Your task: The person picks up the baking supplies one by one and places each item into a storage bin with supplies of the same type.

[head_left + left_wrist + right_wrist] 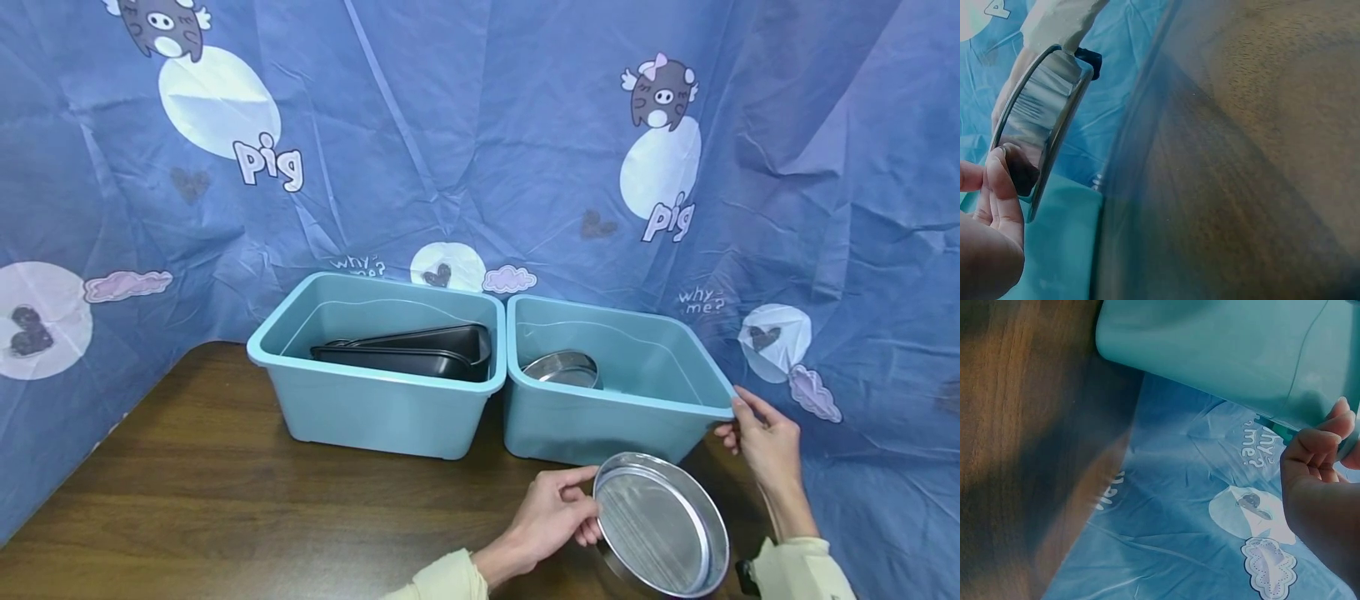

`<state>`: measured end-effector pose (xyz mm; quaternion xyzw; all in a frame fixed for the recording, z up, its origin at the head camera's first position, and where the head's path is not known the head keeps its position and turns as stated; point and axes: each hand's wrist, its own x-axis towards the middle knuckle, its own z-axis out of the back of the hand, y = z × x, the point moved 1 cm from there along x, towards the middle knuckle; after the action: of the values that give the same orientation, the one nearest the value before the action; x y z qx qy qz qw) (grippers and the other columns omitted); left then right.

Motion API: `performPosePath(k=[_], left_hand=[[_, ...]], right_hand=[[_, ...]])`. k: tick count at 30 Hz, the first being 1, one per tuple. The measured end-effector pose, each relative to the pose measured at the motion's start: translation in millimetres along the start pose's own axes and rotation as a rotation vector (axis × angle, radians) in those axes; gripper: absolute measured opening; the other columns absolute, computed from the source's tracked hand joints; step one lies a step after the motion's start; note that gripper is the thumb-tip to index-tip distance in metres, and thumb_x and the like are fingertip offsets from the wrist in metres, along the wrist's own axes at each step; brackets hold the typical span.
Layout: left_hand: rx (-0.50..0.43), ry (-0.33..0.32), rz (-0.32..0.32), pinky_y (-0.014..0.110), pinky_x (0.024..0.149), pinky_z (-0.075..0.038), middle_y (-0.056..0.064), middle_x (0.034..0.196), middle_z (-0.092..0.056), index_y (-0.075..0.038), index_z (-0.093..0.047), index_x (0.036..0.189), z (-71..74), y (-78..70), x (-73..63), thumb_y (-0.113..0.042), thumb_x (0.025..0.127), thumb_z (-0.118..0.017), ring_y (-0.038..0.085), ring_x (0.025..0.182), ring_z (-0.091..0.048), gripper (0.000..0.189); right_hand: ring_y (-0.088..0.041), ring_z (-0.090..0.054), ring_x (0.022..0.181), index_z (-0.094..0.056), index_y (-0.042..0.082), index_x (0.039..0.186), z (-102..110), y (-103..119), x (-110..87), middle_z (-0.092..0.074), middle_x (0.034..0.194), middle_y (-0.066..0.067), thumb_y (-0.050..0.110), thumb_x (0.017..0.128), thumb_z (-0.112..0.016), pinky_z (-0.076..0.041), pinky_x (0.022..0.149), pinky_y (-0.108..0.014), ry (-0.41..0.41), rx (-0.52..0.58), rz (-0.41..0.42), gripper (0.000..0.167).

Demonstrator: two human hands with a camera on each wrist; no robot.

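Note:
My left hand pinches the edge of a round silver cake pan, which is tilted with its inside facing up in the head view. The left wrist view has the pan nearly side-on, fingertips at its wall. With my right hand I grip the front right corner of the right blue-green bin. Its fingers curl round the rim in the right wrist view. Inside that bin, at the left, lies another round silver pan, partly hidden by the front wall.
A matching blue-green bin stands close on the left, with black rectangular baking pans inside. Both bins are on a brown wooden table. A blue cloth printed with pigs hangs behind them.

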<state>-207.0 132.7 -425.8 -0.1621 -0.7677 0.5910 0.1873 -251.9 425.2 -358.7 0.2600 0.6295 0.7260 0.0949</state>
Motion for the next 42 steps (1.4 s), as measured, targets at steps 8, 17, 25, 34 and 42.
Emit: performPosePath(k=[8,17,25,34,42], left_hand=[[-0.008,0.009,-0.027,0.016,0.050,-0.049,0.000,0.063,-0.062,0.008,-0.057,0.141,-0.2,-8.0,2.5,0.010,0.086,-0.059,0.006,0.053,-0.058,0.055],[-0.004,0.024,-0.038,0.015,0.050,-0.049,0.000,0.064,-0.062,0.007,-0.058,0.141,-0.8,-16.7,4.7,0.009,0.087,-0.060,0.006,0.053,-0.058,0.054],[-0.007,0.051,-0.026,0.016,0.053,-0.050,0.001,0.067,-0.064,0.003,-0.059,0.142,-2.7,-27.2,6.1,0.007,0.088,-0.061,0.006,0.056,-0.059,0.054],[0.014,0.045,-0.060,0.015,0.053,-0.050,0.001,0.066,-0.065,0.005,-0.059,0.141,0.4,-37.4,7.8,0.006,0.090,-0.061,0.006,0.055,-0.059,0.051],[0.003,0.054,-0.065,0.015,0.053,-0.050,0.000,0.066,-0.065,0.006,-0.058,0.142,-0.9,-41.2,8.3,0.008,0.090,-0.060,0.006,0.055,-0.060,0.053]], right_hand=[[-0.004,-0.054,0.042,-0.047,-0.014,0.142,0.6,-0.3,1.6,-0.062,0.053,0.003,0.009,0.107,-0.052,-0.042,0.041,-0.016,-0.003,-0.041,-0.017,0.042],[-0.003,-0.054,0.043,-0.045,-0.018,0.144,1.4,-1.3,2.0,-0.063,0.055,0.005,0.008,0.107,-0.051,-0.043,0.041,-0.016,0.005,-0.070,0.026,0.046],[-0.008,-0.059,0.045,-0.059,-0.013,0.136,15.9,-37.4,21.3,-0.066,0.059,-0.004,0.017,0.104,-0.062,-0.045,0.040,-0.020,0.033,0.015,0.154,0.044],[-0.004,-0.055,0.043,-0.048,-0.017,0.142,3.7,-10.3,4.3,-0.063,0.055,0.003,0.011,0.107,-0.053,-0.043,0.041,-0.017,0.004,-0.039,0.047,0.045],[-0.003,-0.056,0.043,-0.051,-0.016,0.140,1.1,-7.2,0.5,-0.064,0.055,0.003,0.010,0.106,-0.054,-0.044,0.041,-0.017,-0.008,-0.055,0.068,0.043]])
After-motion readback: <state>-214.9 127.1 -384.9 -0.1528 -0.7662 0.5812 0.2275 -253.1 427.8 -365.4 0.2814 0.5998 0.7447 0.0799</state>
